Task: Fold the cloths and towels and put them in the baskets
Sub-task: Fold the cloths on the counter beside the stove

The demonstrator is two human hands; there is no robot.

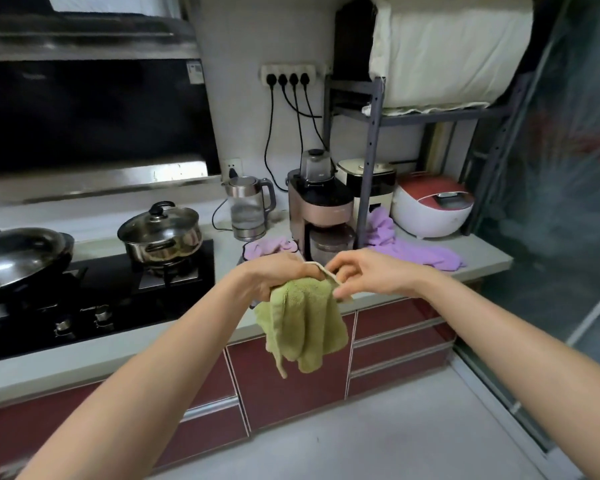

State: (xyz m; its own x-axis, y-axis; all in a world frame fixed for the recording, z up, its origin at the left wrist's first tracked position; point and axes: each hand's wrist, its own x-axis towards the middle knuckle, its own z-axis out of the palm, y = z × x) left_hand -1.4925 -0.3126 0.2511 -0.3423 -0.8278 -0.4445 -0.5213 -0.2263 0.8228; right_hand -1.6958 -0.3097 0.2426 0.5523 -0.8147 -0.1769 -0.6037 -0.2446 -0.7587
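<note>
Gripping the bunched top of the green cloth (303, 322), your left hand (280, 276) is curling its fingers round the fabric, knuckles turned up and wrist bent slightly downward. Your right hand (368, 276) is meeting it just to the right, almost touching, and is pinching the cloth's pale hem edge (321, 268) between thumb and fingers, with the remaining fingers arching loosely above. Both forearms are reaching forward and converging, so the two hands are forming one shared hold in front of the counter edge (174, 344).

Below the grip, the green cloth is hanging free in loose folds, clear of the counter, with the red cabinet fronts (284, 386) behind it. A thin strip of hem is dangling from its lower left corner.

Just beyond the grip, on the counter, a purple cloth (267, 244) is lying crumpled to the left of the pink coffee machine (321, 209), and a second purple cloth (413, 249) is sprawling to the right of it, partly draped against a leg of the metal rack (369, 157). Farther back from your hands, a glass kettle (248, 207) is standing, and off to the right a red and white rice cooker (432, 206) is sitting under the rack. Well to the left of the grip, a lidded steel pot (161, 233) and a wok (21, 258) are resting on the black hob (118, 292).
</note>
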